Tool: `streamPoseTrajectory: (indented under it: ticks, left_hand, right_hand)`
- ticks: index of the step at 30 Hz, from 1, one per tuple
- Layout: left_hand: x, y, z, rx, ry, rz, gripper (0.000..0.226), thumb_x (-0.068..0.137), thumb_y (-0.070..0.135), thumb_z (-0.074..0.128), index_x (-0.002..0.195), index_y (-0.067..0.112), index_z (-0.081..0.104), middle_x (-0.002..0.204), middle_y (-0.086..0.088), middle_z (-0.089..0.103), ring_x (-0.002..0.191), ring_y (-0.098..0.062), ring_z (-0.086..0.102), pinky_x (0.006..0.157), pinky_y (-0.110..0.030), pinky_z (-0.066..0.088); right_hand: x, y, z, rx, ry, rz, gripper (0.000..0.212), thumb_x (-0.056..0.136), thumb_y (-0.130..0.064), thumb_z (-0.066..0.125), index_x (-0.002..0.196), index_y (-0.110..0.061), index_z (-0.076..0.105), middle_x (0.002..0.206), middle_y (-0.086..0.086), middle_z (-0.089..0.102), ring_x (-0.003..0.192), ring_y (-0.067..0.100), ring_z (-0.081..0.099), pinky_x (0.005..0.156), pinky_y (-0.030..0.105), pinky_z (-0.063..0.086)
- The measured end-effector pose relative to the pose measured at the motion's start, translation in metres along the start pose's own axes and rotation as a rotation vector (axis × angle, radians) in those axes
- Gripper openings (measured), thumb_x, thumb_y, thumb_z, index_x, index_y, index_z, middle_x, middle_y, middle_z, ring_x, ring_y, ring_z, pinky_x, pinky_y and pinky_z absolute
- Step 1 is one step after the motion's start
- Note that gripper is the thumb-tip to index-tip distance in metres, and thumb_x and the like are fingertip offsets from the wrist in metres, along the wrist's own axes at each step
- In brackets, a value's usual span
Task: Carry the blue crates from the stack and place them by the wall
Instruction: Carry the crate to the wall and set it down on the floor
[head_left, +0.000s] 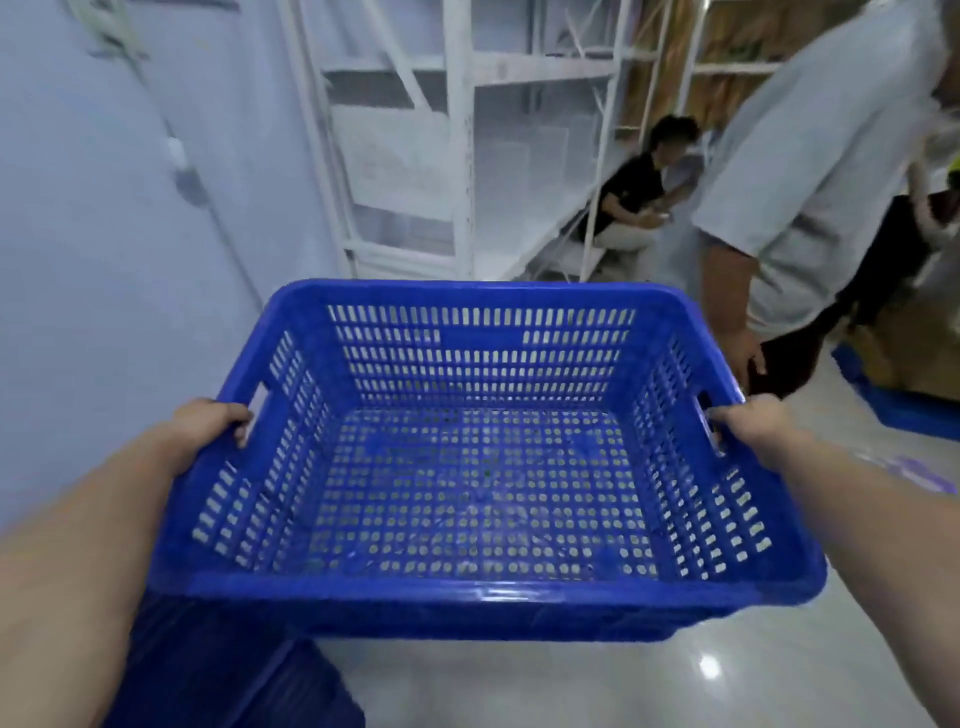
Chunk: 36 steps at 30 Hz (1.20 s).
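Observation:
I hold an empty blue perforated crate in the air in front of me, level and above the floor. My left hand grips the handle slot on its left side. My right hand grips the handle slot on its right side. Below my left forearm, at the bottom left, more blue crates stand close to the pale wall; their tops are partly hidden by the held crate.
White metal shelving stands ahead by the wall. A person in a grey shirt stands close on the right, and another person crouches by the shelves. A blue pallet with cardboard boxes lies at the right. The floor is glossy.

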<state>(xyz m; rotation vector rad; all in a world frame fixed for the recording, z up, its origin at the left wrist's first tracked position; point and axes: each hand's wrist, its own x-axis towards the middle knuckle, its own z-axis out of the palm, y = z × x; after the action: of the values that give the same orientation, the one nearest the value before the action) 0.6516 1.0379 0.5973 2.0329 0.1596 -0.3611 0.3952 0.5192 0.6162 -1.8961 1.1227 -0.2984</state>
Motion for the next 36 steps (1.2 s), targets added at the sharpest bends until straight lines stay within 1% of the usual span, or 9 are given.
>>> streamPoseTrajectory:
  ticks: [2,5,12,16,19,22,28,30,36]
  left_hand:
    - [-0.039,0.009,-0.031,0.018,0.024,0.023,0.036,0.091,0.004,0.047,0.055,0.004,0.043,0.029,-0.002,0.046,0.024,-0.01,0.045,0.034,-0.014,0.042]
    - [-0.071,0.007,-0.082,-0.027,0.12,0.025,0.037,0.092,0.003,0.046,0.055,0.004,0.041,0.028,-0.002,0.045,0.023,-0.01,0.045,0.036,-0.017,0.043]
    - [-0.127,-0.031,-0.194,-0.048,0.17,0.03,0.039,0.095,0.004,0.043,0.056,0.006,0.041,0.028,-0.003,0.043,0.023,-0.012,0.045,0.055,-0.033,0.038]
    - [-0.16,-0.081,-0.252,-0.09,0.237,0.007,0.038,0.095,0.002,0.041,0.057,0.006,0.041,0.027,-0.003,0.042,0.022,-0.012,0.044,0.046,-0.026,0.045]
    - [-0.191,-0.124,-0.288,-0.1,0.29,-0.054,0.04,0.096,0.003,0.039,0.056,0.007,0.041,0.027,-0.005,0.044,0.021,-0.011,0.044,0.051,-0.029,0.042]
    - [-0.219,-0.164,-0.321,-0.128,0.364,-0.115,0.043,0.097,0.003,0.037,0.054,0.006,0.041,0.026,-0.004,0.044,0.02,-0.011,0.043,0.045,-0.024,0.044]
    - [-0.272,-0.236,-0.372,-0.147,0.524,-0.26,0.044,0.096,0.002,0.038,0.052,0.006,0.041,0.027,-0.005,0.043,0.022,-0.012,0.044,0.029,-0.011,0.035]
    - [-0.286,-0.251,-0.383,-0.154,0.577,-0.305,0.043,0.095,0.003,0.04,0.052,0.005,0.042,0.029,-0.007,0.045,0.032,-0.021,0.048,0.04,-0.02,0.044]
    - [-0.311,-0.285,-0.39,-0.155,0.687,-0.448,0.046,0.094,0.004,0.044,0.049,0.005,0.043,0.037,-0.012,0.045,0.049,-0.03,0.04,0.057,-0.036,0.038]
  right_hand:
    - [-0.012,-0.033,0.0,-0.003,-0.045,-0.054,0.048,0.086,0.001,0.059,0.038,0.001,0.053,0.024,0.003,0.048,0.024,0.014,0.048,0.027,0.018,0.036]
    - [-0.041,-0.077,0.01,0.008,-0.097,-0.134,0.037,0.09,0.003,0.054,0.054,0.002,0.049,0.021,0.001,0.044,0.034,0.023,0.05,0.021,0.013,0.027]
    - [-0.088,-0.117,0.072,-0.049,-0.098,-0.228,0.058,0.083,-0.002,0.064,0.026,-0.001,0.054,0.066,0.032,0.064,0.05,0.028,0.051,0.059,0.04,0.045]
    - [-0.116,-0.139,0.129,-0.106,-0.174,-0.271,0.063,0.082,-0.004,0.065,0.02,-0.001,0.053,0.072,0.037,0.066,0.046,0.028,0.052,0.046,0.032,0.046]
    - [-0.165,-0.158,0.171,-0.128,-0.257,-0.305,0.044,0.085,-0.002,0.062,0.042,0.001,0.055,0.061,0.033,0.06,0.041,0.027,0.048,0.036,0.027,0.043]
    - [-0.201,-0.175,0.22,-0.163,-0.342,-0.318,0.036,0.088,-0.002,0.059,0.053,0.003,0.052,0.057,0.023,0.055,0.046,0.027,0.047,0.044,0.031,0.043]
    - [-0.252,-0.197,0.316,-0.277,-0.437,-0.4,0.049,0.08,-0.006,0.066,0.033,-0.005,0.053,0.035,0.01,0.053,0.043,0.028,0.049,0.059,0.039,0.052]
    - [-0.265,-0.204,0.343,-0.318,-0.487,-0.413,0.041,0.079,-0.012,0.069,0.04,-0.004,0.058,0.039,0.011,0.057,0.052,0.03,0.054,0.072,0.043,0.055]
    - [-0.281,-0.233,0.418,-0.37,-0.609,-0.514,0.025,0.081,-0.017,0.067,0.067,0.004,0.065,0.067,0.021,0.067,0.062,0.031,0.06,0.073,0.041,0.055]
